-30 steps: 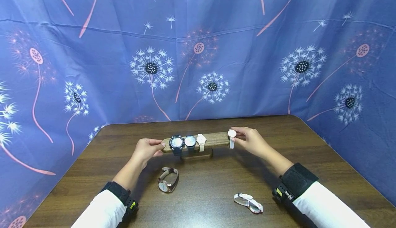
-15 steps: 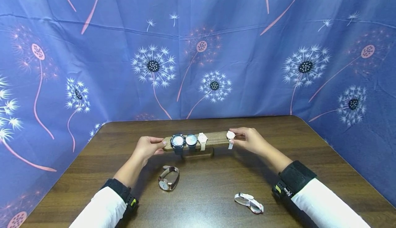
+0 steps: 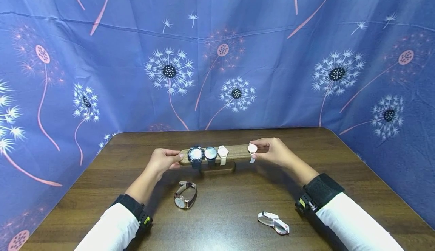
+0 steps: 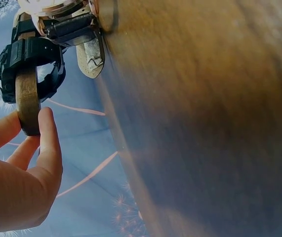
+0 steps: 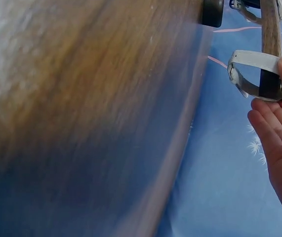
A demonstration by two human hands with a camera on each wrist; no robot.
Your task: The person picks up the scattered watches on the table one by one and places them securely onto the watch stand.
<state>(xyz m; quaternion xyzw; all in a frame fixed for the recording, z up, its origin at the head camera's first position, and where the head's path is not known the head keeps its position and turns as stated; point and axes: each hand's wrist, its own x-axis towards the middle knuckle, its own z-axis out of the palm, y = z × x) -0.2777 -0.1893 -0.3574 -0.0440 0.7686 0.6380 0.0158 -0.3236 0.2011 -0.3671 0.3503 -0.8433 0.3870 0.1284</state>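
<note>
My left hand (image 3: 161,163) pinches the left end of a wooden watch stand's bar (image 3: 238,151); in the left wrist view, thumb and fingers sit on either side of the bar's tip (image 4: 28,101). With my right hand (image 3: 276,154) I pinch a white-strapped wristwatch (image 3: 252,149) at the bar's right end. The right wrist view shows its closed strap (image 5: 254,59) looped around the bar's end. Further left on the bar are a large black wristwatch (image 3: 195,154), a dark-strapped wristwatch (image 3: 210,153) and a cream wristwatch (image 3: 222,152).
On the brown wooden table (image 3: 224,194) lie a brown-strapped wristwatch (image 3: 185,196) at front left and a white wristwatch (image 3: 273,222) at front right. The stand's base (image 3: 217,168) shows below the bar. A blue dandelion-print curtain (image 3: 272,54) hangs behind the table.
My right hand has moved slightly left, sliding the white-strapped wristwatch from the bar's right tip further onto it. My left hand keeps its hold on the other end.
</note>
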